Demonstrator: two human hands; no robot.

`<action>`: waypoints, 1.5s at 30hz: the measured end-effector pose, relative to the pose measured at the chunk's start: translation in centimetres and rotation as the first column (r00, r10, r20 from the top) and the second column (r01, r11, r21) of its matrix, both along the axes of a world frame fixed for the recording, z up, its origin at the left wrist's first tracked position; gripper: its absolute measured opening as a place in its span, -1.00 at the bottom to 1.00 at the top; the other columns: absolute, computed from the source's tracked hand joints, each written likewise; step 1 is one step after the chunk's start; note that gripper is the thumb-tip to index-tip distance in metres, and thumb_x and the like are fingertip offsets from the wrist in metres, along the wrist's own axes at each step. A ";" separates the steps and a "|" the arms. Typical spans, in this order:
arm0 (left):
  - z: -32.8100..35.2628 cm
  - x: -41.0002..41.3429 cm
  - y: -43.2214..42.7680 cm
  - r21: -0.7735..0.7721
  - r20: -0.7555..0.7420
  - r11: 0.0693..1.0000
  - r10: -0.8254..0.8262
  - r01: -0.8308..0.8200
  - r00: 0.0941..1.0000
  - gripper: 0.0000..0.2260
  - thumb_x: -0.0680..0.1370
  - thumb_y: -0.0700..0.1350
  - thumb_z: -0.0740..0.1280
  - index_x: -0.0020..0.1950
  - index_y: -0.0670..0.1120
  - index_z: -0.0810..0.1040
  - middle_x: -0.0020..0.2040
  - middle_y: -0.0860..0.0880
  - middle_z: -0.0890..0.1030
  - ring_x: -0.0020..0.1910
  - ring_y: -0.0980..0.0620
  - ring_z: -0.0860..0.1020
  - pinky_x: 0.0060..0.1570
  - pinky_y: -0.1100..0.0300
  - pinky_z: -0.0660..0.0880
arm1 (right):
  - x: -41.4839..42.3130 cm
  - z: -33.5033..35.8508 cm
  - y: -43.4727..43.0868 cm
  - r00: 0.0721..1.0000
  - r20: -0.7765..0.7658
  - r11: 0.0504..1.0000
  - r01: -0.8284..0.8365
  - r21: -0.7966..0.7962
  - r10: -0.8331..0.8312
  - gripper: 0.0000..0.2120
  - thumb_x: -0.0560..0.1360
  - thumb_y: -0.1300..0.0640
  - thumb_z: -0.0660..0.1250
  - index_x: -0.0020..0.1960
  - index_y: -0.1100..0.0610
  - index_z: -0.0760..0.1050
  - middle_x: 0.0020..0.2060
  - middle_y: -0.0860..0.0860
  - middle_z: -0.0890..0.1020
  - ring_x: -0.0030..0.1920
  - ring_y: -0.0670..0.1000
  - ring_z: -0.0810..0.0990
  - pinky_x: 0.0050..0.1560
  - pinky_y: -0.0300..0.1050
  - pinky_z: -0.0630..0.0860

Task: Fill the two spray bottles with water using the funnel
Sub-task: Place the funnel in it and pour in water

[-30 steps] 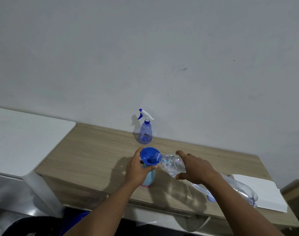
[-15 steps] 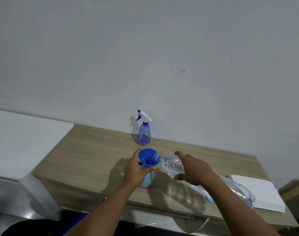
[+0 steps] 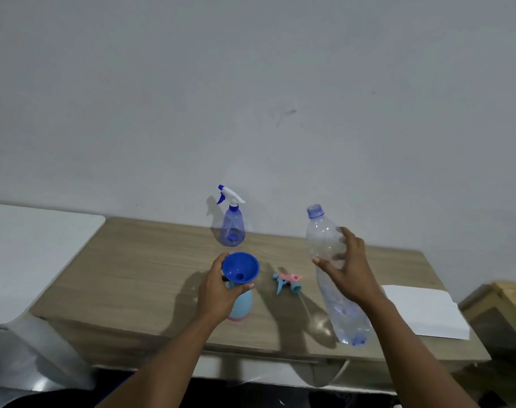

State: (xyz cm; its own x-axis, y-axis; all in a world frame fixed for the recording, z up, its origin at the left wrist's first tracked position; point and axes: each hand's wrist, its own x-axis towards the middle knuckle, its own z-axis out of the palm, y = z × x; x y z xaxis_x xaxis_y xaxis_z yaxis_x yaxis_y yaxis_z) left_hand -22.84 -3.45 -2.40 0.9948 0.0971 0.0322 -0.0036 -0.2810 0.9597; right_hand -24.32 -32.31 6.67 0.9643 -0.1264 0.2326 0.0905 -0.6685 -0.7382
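Observation:
A light blue spray bottle (image 3: 242, 304) with a pink base stands near the table's front edge, a blue funnel (image 3: 241, 267) seated in its neck. My left hand (image 3: 218, 288) grips the funnel and the bottle's neck. My right hand (image 3: 346, 269) holds a large clear water bottle (image 3: 333, 272) nearly upright, mouth up, to the right of the funnel. It looks almost empty. The pink and blue trigger head (image 3: 287, 281) lies on the table between my hands. A purple spray bottle (image 3: 231, 226) with a white trigger stands by the wall.
The wooden table (image 3: 133, 275) runs along a grey wall. A white sheet (image 3: 424, 310) lies at the table's right end. A white surface (image 3: 30, 254) adjoins the table on the left. A wooden box (image 3: 504, 304) sits at the far right.
My right hand has swung the water bottle from tilted into the funnel to nearly upright, away to the right. The trigger head is now uncovered. My left hand stays on the funnel.

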 end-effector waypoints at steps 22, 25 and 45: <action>-0.6 -0.1 -0.2 -0.009 0.031 1.000 0.017 -0.016 0.999 -0.17 0.23 0.01 0.68 0.41 0.11 0.37 0.21 0.09 0.58 0.15 0.06 0.57 0.12 0.05 0.56 | 1.5 -3.4 -4.1 0.880 0.080 0.843 0.419 0.338 -0.469 -0.05 0.34 0.06 0.62 0.55 0.10 0.13 0.27 0.10 0.47 0.24 0.07 0.49 0.27 -0.01 0.47; -1.1 -0.1 0.0 -0.003 0.042 1.000 0.026 -0.026 0.999 -0.16 0.26 -0.06 0.67 0.44 0.12 0.33 0.22 0.15 0.56 0.16 0.07 0.56 0.14 0.00 0.56 | 0.5 -2.5 -3.1 0.837 0.126 0.813 0.464 0.352 -0.532 0.02 0.29 0.06 0.65 0.55 0.07 0.10 0.33 0.07 0.38 0.27 -0.01 0.41 0.24 -0.14 0.41; -3.1 0.6 0.3 0.111 -0.118 0.994 0.007 0.006 0.993 -0.71 0.39 -0.23 0.53 0.01 0.03 0.58 -0.14 0.09 0.66 -0.12 0.14 0.64 -0.16 0.20 0.50 | 1.6 -6.0 15.1 0.961 -0.117 0.941 -0.214 0.261 0.251 0.00 0.19 -0.01 0.67 0.47 -0.06 0.18 0.30 -0.10 0.39 0.25 -0.13 0.46 0.20 -0.26 0.44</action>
